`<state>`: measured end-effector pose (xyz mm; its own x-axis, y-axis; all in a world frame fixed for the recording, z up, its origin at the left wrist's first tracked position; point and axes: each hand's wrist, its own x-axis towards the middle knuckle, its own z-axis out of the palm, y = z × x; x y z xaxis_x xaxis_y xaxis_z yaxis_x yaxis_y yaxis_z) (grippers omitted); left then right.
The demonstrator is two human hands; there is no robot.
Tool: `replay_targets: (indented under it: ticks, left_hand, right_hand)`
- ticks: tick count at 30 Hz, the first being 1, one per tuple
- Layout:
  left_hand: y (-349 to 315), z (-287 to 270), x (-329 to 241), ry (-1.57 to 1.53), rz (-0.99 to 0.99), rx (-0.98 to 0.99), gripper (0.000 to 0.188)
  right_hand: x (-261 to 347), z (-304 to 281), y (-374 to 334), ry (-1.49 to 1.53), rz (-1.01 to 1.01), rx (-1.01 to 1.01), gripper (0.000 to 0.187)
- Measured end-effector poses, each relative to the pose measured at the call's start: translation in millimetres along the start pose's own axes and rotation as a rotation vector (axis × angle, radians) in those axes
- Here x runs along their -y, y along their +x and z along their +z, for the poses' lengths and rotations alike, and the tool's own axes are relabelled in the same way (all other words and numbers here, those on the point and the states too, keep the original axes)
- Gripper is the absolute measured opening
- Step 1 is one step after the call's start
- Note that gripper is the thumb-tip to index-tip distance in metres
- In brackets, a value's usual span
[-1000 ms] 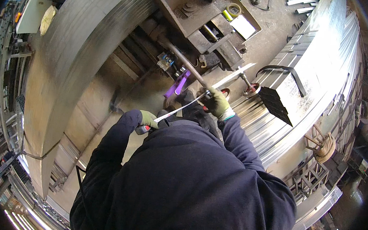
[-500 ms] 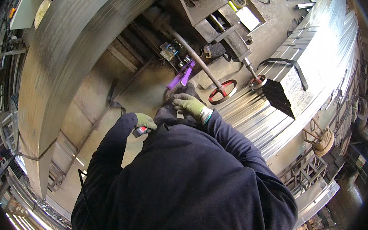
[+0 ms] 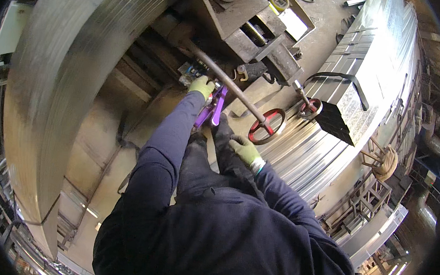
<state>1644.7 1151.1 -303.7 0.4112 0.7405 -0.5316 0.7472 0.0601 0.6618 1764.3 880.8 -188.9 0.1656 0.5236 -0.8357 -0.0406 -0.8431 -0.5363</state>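
My left hand (image 3: 202,86), in a pale green glove, reaches far forward beside a purple-handled tool (image 3: 217,108). Its fingers are curled, and a bit of red from a small tape measure (image 3: 210,99) shows at its lower side; the rest is hidden. The purple tool stands beyond my knees, its two handles angled apart. Just past the left hand lies a cluster of small metal parts (image 3: 188,71). My right hand (image 3: 245,149), gloved alike, rests by my right thigh with fingers spread and nothing visible in them.
A steel shaft with a red handwheel (image 3: 267,126) slants between my hands and a heavy vise-like machine (image 3: 263,36). Long metal profiles (image 3: 62,82) are stacked at left. Another strapped bundle (image 3: 361,82) stands at right, near a second handwheel (image 3: 311,109).
My left hand has moved forward from beside my waist to the purple tool, carrying the tape measure. The right hand has come back and rightward to my thigh. The view has shifted slightly.
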Motion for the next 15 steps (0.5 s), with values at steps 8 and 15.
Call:
replay_targets:
  ticks: [8, 15]
  left_hand:
    - [2.6, 8.7, -7.5, 0.431, 0.232, -0.214, 0.035]
    - [-8.3, -22.2, 36.2, 0.547, -0.060, -0.133, 0.101]
  right_hand:
    - [-36.1, -2.4, -2.6, -0.023, -0.025, -0.072, 0.045]
    - [23.7, -5.6, -17.5, -0.044, -0.100, -0.006, 0.048]
